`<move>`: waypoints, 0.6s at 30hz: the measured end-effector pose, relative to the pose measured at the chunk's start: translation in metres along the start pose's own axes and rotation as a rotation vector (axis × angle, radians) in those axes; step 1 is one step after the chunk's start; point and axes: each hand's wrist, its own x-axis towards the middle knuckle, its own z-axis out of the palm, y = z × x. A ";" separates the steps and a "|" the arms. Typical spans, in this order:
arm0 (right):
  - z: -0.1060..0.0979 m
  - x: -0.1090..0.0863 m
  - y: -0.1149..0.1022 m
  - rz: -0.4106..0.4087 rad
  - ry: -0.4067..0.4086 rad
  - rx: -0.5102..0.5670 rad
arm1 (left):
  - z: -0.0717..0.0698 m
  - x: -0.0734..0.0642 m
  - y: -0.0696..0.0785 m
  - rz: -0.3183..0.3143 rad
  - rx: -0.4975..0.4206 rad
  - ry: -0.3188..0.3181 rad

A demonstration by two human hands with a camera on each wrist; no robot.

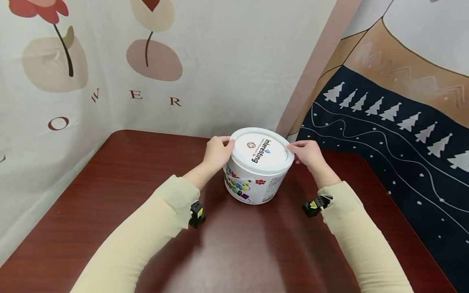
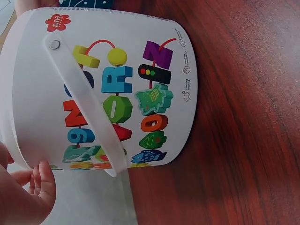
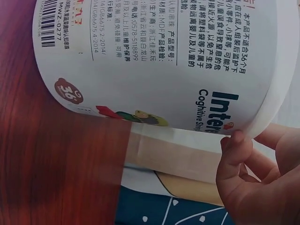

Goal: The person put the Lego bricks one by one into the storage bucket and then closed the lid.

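A round white bucket (image 1: 253,187) with colourful printed beads and letters stands upright on the table, its white lid (image 1: 261,152) on top. My left hand (image 1: 218,152) pinches the lid's left rim, thumb above and fingers curled beneath; in the left wrist view that hand (image 2: 23,192) shows at the lower left. On the opposite side my right hand (image 1: 307,152) pinches the rim between thumb and fingers. A white plastic handle (image 2: 86,101) hangs slanting down the bucket's side. Small print and a barcode (image 3: 48,23) cover the side in the right wrist view. The bucket's inside is hidden.
The dark red-brown wooden table (image 1: 234,252) has rounded back corners. Behind it hangs a pale cloth (image 1: 227,73) with flowers and letters. A dark blue cloth (image 1: 384,162) with white trees lies along the right side. Each sleeve carries a small black wrist camera (image 1: 197,215).
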 end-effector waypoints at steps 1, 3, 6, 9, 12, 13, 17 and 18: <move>0.000 -0.001 0.000 -0.003 -0.003 0.001 | 0.000 -0.001 0.000 0.003 0.001 0.000; 0.000 -0.002 0.001 -0.008 -0.007 0.004 | -0.001 -0.002 -0.001 0.010 0.004 -0.002; 0.001 -0.004 0.001 -0.014 -0.016 0.015 | -0.002 -0.004 -0.004 0.030 0.006 -0.009; 0.004 -0.006 0.001 -0.003 -0.015 0.037 | -0.001 -0.005 -0.009 0.058 0.019 -0.008; 0.008 -0.007 0.002 -0.001 -0.009 0.056 | -0.002 -0.008 -0.013 0.077 0.034 0.007; 0.009 -0.007 0.002 -0.002 -0.007 0.060 | -0.002 -0.009 -0.014 0.077 0.039 0.012; 0.009 -0.008 0.004 -0.008 -0.003 0.053 | 0.001 -0.009 -0.017 0.067 0.037 0.022; 0.009 -0.008 0.004 -0.010 -0.003 0.055 | 0.002 -0.008 -0.017 0.064 0.038 0.025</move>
